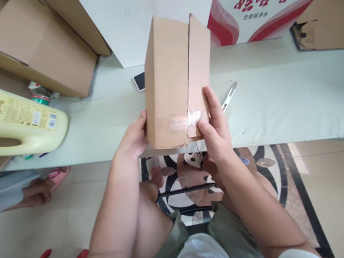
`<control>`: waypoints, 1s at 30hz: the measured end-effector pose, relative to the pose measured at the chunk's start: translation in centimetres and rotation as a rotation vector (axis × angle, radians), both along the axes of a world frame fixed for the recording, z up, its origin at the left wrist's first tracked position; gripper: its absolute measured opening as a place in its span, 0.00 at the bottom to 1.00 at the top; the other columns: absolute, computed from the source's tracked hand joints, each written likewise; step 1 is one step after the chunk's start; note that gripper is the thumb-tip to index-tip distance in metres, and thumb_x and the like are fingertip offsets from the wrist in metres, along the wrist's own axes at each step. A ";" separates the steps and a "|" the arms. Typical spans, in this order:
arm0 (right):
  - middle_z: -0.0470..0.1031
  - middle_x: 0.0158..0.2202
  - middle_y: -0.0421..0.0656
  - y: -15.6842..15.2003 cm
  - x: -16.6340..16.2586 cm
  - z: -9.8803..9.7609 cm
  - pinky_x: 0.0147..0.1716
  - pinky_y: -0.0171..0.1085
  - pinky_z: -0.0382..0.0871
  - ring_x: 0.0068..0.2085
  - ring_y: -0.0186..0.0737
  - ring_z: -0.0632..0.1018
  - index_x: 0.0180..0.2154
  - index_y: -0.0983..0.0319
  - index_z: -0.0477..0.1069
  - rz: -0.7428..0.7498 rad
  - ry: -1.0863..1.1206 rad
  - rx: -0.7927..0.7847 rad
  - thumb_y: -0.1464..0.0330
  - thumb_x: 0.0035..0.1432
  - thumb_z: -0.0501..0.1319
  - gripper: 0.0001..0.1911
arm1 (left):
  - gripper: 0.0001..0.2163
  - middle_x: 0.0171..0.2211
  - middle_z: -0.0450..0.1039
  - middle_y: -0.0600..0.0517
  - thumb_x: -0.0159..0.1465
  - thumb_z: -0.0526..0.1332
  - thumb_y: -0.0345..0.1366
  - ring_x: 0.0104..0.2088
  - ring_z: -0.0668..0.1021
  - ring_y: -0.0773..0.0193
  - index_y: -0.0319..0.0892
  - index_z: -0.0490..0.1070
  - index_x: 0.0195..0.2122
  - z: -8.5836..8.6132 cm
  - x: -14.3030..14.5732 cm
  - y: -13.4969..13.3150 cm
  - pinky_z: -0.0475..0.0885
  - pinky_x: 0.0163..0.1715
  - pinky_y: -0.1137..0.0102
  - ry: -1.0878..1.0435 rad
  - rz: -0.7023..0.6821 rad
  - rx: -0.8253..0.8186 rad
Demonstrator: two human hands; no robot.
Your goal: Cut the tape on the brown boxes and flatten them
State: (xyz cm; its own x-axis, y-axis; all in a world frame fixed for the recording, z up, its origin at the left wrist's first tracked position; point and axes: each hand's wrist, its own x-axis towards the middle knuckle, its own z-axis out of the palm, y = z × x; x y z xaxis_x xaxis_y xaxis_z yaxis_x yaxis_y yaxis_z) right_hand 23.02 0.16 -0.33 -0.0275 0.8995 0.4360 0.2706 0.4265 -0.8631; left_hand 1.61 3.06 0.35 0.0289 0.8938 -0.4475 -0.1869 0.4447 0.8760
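Observation:
A brown cardboard box (172, 77) stands tilted over the near edge of the pale table (282, 102), its flap seam facing me. A strip of clear tape (178, 122) runs across the seam near the bottom. My left hand (133, 137) grips the box's lower left side, fingers hidden behind it. My right hand (216, 127) lies on the lower right of the box, thumb and fingers pressing on the tape end.
A small metal cutter (229, 96) lies on the table right of the box, a phone (140, 81) behind its left. A yellow jug (19, 121) and folded cardboard boxes (43, 45) are at left. A red-and-white carton (254, 13) stands behind. Another person's foot (38, 191) shows below left.

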 end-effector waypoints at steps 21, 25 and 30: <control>0.71 0.62 0.48 0.1 3.6 -0.1 0.61 0.53 0.71 0.64 0.50 0.73 0.58 0.54 0.66 -0.074 0.022 -0.163 0.46 0.68 0.43 0.30 | 0.22 0.73 0.56 0.53 0.75 0.46 0.52 0.74 0.60 0.48 0.57 0.68 0.64 -2.7 3.1 0.1 0.57 0.73 0.48 0.583 -0.129 1.262; 0.78 0.42 0.48 0.4 6.1 -0.1 0.44 0.49 0.75 0.41 0.46 0.79 0.56 0.58 0.71 -0.381 -0.268 -0.416 0.55 0.66 0.50 0.24 | 0.25 0.71 0.59 0.51 0.73 0.45 0.57 0.74 0.59 0.47 0.55 0.70 0.61 -2.2 3.9 -0.2 0.58 0.72 0.48 0.583 -0.105 1.180; 0.75 0.47 0.55 0.4 7.4 0.5 0.37 0.48 0.70 0.39 0.52 0.76 0.61 0.57 0.72 -0.342 -0.828 -0.590 0.55 0.61 0.56 0.29 | 0.24 0.69 0.62 0.51 0.71 0.49 0.59 0.74 0.58 0.46 0.54 0.75 0.56 -1.2 4.2 -0.6 0.53 0.74 0.49 0.498 -0.076 1.072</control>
State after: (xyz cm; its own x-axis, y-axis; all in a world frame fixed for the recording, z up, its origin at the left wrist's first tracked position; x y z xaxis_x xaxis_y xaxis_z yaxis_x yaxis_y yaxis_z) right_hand 30.38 0.58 0.15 0.1780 0.9780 -0.1088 0.8923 -0.2071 -0.4012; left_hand 5.80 2.43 -0.85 0.1327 0.8232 0.5520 0.2753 -0.5657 0.7773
